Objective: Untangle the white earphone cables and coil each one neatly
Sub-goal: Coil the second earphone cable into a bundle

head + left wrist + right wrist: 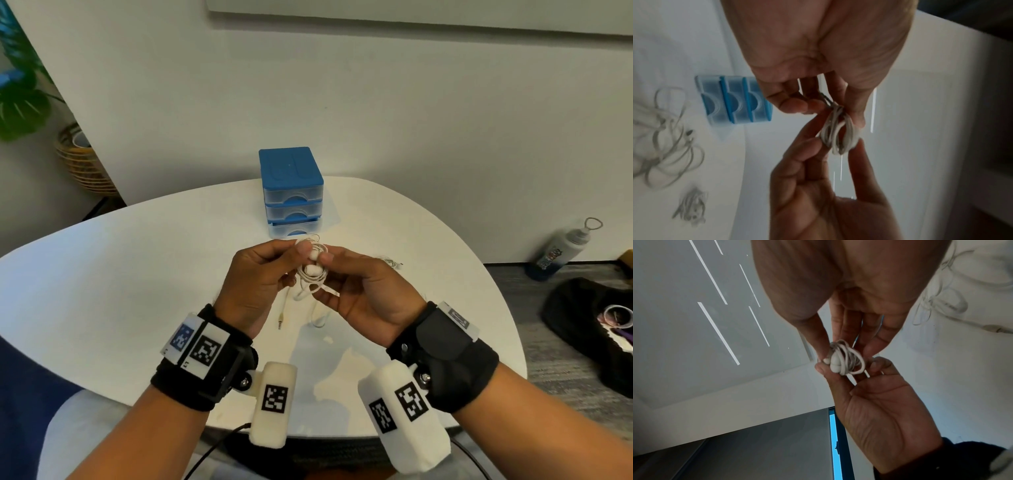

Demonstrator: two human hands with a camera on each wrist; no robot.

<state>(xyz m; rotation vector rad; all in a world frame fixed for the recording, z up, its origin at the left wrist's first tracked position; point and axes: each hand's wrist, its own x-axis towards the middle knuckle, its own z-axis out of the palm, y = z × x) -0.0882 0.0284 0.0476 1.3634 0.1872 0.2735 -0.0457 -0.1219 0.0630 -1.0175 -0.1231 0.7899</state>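
Note:
Both hands hold one small coil of white earphone cable (pixel 311 269) above the table's middle. My left hand (pixel 296 266) pinches the coil between thumb and fingers from the left. From the right, my right hand (pixel 325 278) pinches it too, thumb on top. In the right wrist view the earbuds sit inside the wound loops of the coil (pixel 842 360). A loose tail with the jack plug (pixel 281 322) hangs down to the table. In the left wrist view a second, loose tangle of cable (pixel 666 139) and a small bundle (pixel 692 207) lie on the table.
A blue three-drawer box (pixel 291 192) stands on the white table (pixel 137 274) just behind the hands. More white cable (pixel 390 262) lies to the right of my right hand. On the floor at right are a bottle (pixel 561 250) and a black bag (pixel 589 329).

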